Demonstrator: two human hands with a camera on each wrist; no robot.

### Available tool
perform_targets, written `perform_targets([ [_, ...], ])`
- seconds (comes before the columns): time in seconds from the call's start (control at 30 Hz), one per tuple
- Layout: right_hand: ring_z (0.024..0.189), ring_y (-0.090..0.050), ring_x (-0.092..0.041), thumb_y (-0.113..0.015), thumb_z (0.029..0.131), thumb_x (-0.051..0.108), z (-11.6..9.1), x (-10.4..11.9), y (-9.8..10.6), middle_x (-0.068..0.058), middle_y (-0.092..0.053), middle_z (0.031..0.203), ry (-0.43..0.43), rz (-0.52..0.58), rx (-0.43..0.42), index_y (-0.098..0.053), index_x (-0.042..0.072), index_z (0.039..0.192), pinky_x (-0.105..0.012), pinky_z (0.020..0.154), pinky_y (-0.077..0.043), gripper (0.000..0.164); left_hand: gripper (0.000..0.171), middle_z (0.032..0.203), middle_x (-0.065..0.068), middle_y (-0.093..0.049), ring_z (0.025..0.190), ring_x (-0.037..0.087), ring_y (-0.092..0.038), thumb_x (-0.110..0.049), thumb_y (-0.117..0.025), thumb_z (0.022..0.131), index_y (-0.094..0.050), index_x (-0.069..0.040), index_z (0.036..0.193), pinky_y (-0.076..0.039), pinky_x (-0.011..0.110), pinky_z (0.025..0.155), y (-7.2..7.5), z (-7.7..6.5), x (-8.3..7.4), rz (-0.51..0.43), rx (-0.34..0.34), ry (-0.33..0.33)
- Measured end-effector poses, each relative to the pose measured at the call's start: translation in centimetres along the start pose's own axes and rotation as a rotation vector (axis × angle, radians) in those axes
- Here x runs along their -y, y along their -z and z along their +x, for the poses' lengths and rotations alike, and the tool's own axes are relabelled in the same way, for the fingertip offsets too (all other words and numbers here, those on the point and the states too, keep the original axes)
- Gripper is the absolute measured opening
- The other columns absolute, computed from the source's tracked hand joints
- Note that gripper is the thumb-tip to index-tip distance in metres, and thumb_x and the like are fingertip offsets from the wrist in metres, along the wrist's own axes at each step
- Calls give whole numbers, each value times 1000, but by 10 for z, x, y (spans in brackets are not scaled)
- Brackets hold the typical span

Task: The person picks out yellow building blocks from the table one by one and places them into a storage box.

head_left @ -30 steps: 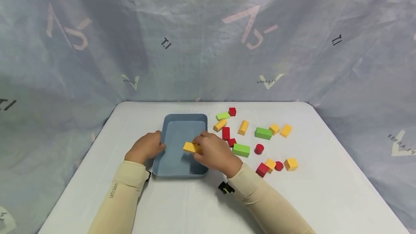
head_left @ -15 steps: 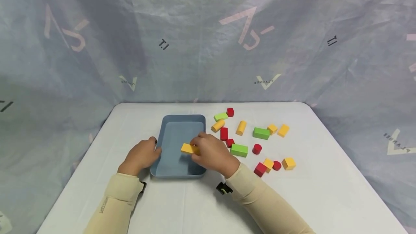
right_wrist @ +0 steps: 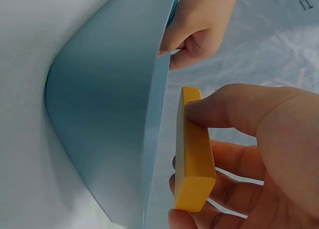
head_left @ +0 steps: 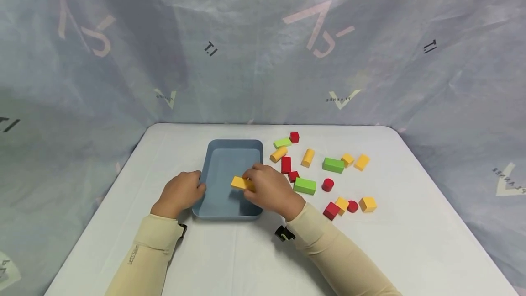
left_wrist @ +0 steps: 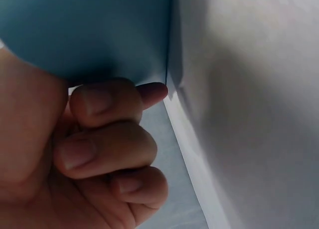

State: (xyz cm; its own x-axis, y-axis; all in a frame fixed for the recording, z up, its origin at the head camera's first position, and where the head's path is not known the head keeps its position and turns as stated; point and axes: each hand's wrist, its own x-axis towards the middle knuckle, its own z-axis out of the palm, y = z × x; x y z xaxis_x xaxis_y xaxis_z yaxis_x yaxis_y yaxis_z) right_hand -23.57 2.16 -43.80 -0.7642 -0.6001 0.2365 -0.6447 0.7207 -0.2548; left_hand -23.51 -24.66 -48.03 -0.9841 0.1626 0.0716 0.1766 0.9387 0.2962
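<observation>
In the head view my right hand (head_left: 274,190) holds a yellow rectangular block (head_left: 240,183) over the right half of a blue-grey tray (head_left: 223,161). The right wrist view shows the thumb pressed to one narrow side of the yellow block (right_wrist: 197,159) and fingers along the other. At the tray's left side is my left hand (head_left: 179,193), its thumb at the rim. Seen from the left wrist, several fingers (left_wrist: 109,146) are curled just beside the tray wall (left_wrist: 109,34), and one fingertip shows beyond them.
Loose blocks lie right of the tray on the white table (head_left: 230,259): a green block (head_left: 305,186), a red cylinder (head_left: 328,185), a yellow cylinder (head_left: 307,158), a red cube (head_left: 331,210) and several others. A grey printed cloth (head_left: 255,81) hangs behind.
My left hand has shifted slightly outward and toward me along the tray's left rim. The right hand keeps the yellow block at nearly the same spot over the tray.
</observation>
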Motion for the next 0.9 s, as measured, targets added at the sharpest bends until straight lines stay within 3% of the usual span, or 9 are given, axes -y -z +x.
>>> perform_targets([
  [0.3, 71, -45, -5, -72, 79, 30, 0, 2, -6, 5, -55, 91, 11, 5, 25, -68, 15, 105, -20, 58, -48, 30, 14, 57, 2, -51, 49, 16, -45, -15, -55, 88, -55, -11, 74, -39, 34, 44, 2, -1, -3, -14, 24, 24],
  [0.9, 72, -44, -2, -71, 80, 27, -1, 5, -19, 6, -58, 93, 105, -22, 45, -69, 15, 104, -20, 62, -47, 27, 12, 57, 1, -51, 49, 15, -45, -10, -56, 87, -56, -9, 75, -39, 34, 44, 0, 0, -4, 9, 24, 0],
])
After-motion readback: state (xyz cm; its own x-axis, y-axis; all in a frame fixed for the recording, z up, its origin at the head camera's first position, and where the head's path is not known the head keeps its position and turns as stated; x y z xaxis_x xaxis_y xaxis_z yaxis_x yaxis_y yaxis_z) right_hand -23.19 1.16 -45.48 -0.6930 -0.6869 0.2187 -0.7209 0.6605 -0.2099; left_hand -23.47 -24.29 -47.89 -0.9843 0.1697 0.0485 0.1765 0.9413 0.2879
